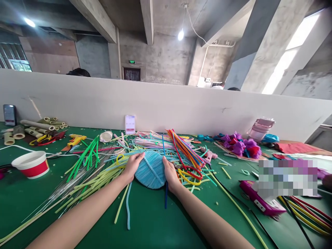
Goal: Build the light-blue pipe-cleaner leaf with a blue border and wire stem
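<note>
A round light-blue disc of pipe cleaners [147, 171], crossed by a raised diagonal strip, is held upright above the green table. My left hand [133, 167] grips its left edge, thumb on the front face and the other fingers partly hidden behind. On the opposite edge, my right hand [170, 173] is closed with its thumb at the rim. A dark blue pipe cleaner [166, 199] runs vertically by my right hand; whether the fingers pinch it is unclear. Below the disc's left side hangs or lies a light-blue pipe cleaner [128, 211]. Scissors with red-and-yellow handles [190, 175] lie beside my right hand.
Left are a paper cup [31, 166], bamboo pieces [44, 126], a yellow glue gun [76, 139] and thin wires [75, 186]. Bundled colourful pipe cleaners [186, 148] lie behind the disc. A phone [130, 124] leans on the white partition [166, 103]. A magenta box [261, 200] sits right.
</note>
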Available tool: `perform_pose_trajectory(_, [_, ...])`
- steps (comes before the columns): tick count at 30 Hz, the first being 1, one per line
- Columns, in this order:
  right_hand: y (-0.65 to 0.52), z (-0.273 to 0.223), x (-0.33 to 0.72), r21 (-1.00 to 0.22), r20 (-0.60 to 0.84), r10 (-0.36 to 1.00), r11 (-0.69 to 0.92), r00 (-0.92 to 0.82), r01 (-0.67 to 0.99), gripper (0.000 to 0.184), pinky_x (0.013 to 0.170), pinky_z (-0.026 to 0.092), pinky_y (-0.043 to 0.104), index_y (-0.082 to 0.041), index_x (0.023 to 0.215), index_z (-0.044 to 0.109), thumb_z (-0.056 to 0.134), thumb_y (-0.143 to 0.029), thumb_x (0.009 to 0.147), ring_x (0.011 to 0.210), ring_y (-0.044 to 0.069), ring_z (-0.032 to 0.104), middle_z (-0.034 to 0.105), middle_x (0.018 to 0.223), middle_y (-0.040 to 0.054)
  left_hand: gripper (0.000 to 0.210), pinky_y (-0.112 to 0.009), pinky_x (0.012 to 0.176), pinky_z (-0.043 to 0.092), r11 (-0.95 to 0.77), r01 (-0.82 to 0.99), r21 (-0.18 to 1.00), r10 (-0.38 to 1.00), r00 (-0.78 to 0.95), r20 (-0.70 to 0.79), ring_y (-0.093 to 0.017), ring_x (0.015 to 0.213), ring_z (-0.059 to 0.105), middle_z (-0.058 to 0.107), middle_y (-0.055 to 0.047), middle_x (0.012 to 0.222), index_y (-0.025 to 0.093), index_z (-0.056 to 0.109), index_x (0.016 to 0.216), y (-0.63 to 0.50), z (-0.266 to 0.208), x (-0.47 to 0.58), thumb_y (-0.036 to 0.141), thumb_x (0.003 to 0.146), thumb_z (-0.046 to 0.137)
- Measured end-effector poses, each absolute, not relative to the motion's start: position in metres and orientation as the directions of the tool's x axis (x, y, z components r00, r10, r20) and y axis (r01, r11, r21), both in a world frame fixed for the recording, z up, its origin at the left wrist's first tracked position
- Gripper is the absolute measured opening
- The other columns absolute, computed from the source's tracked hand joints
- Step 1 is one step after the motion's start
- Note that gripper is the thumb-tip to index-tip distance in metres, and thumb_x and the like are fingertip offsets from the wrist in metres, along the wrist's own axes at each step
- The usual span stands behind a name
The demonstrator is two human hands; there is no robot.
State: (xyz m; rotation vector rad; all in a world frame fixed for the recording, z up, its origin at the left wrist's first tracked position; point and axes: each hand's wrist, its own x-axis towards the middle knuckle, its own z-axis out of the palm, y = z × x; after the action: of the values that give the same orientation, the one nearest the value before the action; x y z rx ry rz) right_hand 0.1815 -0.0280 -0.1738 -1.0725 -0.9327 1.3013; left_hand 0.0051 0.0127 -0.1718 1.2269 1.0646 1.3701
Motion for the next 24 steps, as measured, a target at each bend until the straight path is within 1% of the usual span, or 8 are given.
perform_pose_trajectory(6, [-0.028,-0.173,0.182,-0.971,-0.019,1.0,-0.014,0.015,-0.24,0.052,0.083,0.057,0.038,-0.019,0.096,0.073,0.065,-0.067,0.078,0.1,0.029,0.071,0.077,0.1,0.0085,0.051,-0.036,0.074,0.05,-0.129,-0.127,0.984,0.992,-0.01,0.129,-0.028,0.08,0.067,0.071,-0.005,0.072,0.018,0.074,0.078,0.013,-0.173,0.004,0.067,0.065,0.076])
perform_pose_trajectory(9, [-0.028,-0.175,0.183,-0.983,-0.004,1.0,-0.006,-0.011,-0.185,0.05,0.084,0.057,0.039,-0.019,0.101,0.072,0.06,-0.064,0.083,0.102,0.029,0.07,0.076,0.105,0.0095,0.048,-0.036,0.075,0.05,-0.116,-0.127,0.985,0.993,0.002,0.117,-0.028,0.081,0.066,0.071,-0.005,0.073,0.018,0.073,0.077,0.012,-0.172,0.003,0.065,0.068,0.075])
perform_pose_trajectory(12, [-0.029,-0.179,0.185,-0.997,0.06,0.994,0.064,0.094,-0.05,0.05,0.093,0.055,0.04,-0.019,0.114,0.066,0.055,-0.06,0.087,0.113,0.03,0.066,0.072,0.117,0.0123,0.043,-0.033,0.077,0.049,-0.105,-0.126,0.986,0.994,0.026,0.109,-0.026,0.083,0.065,0.07,-0.004,0.074,0.019,0.071,0.076,0.009,-0.17,0.003,0.062,0.072,0.074])
perform_pose_trajectory(14, [-0.029,-0.181,0.186,-0.991,0.134,0.972,0.126,0.193,0.053,0.053,0.102,0.049,0.041,-0.02,0.127,0.058,0.058,-0.054,0.087,0.124,0.028,0.06,0.066,0.129,0.013,0.04,-0.032,0.076,0.047,-0.096,-0.122,0.988,0.993,0.054,0.103,-0.024,0.082,0.064,0.069,-0.002,0.074,0.019,0.07,0.077,0.007,-0.169,0.004,0.058,0.073,0.076])
perform_pose_trajectory(16, [-0.029,-0.184,0.188,-0.967,0.23,0.945,0.196,0.232,0.162,0.058,0.108,0.045,0.041,-0.02,0.136,0.05,0.06,-0.048,0.087,0.127,0.028,0.057,0.063,0.134,0.0136,0.038,-0.031,0.075,0.047,-0.075,-0.118,0.99,0.993,0.085,0.085,-0.023,0.079,0.064,0.07,-0.002,0.076,0.019,0.07,0.078,0.006,-0.168,0.005,0.056,0.071,0.078])
perform_pose_trajectory(19, [-0.027,-0.184,0.19,-0.912,0.356,0.917,0.298,0.182,0.283,0.049,0.106,0.045,0.042,-0.019,0.131,0.054,0.052,-0.048,0.092,0.122,0.027,0.061,0.065,0.13,0.0139,0.038,-0.032,0.076,0.048,-0.041,-0.125,0.991,0.993,0.106,0.054,-0.024,0.08,0.065,0.072,-0.002,0.08,0.019,0.071,0.083,0.006,-0.169,0.004,0.054,0.07,0.08])
perform_pose_trajectory(22, [-0.024,-0.181,0.195,-0.923,0.336,0.933,0.3,0.126,0.241,0.042,0.097,0.05,0.04,-0.021,0.12,0.061,0.047,-0.051,0.094,0.111,0.026,0.066,0.069,0.124,0.0116,0.038,-0.033,0.079,0.048,-0.02,-0.147,0.989,0.995,0.097,0.034,-0.025,0.084,0.066,0.073,-0.001,0.082,0.02,0.072,0.086,0.008,-0.17,0.003,0.052,0.068,0.082])
perform_pose_trajectory(24, [-0.022,-0.177,0.2,-0.937,0.314,0.941,0.285,0.126,0.203,0.041,0.093,0.052,0.039,-0.021,0.117,0.062,0.049,-0.051,0.093,0.105,0.026,0.068,0.071,0.12,0.0109,0.039,-0.033,0.079,0.049,-0.004,-0.166,0.986,0.995,0.098,0.02,-0.025,0.084,0.067,0.074,-0.002,0.083,0.02,0.073,0.086,0.008,-0.168,0.003,0.052,0.066,0.083])
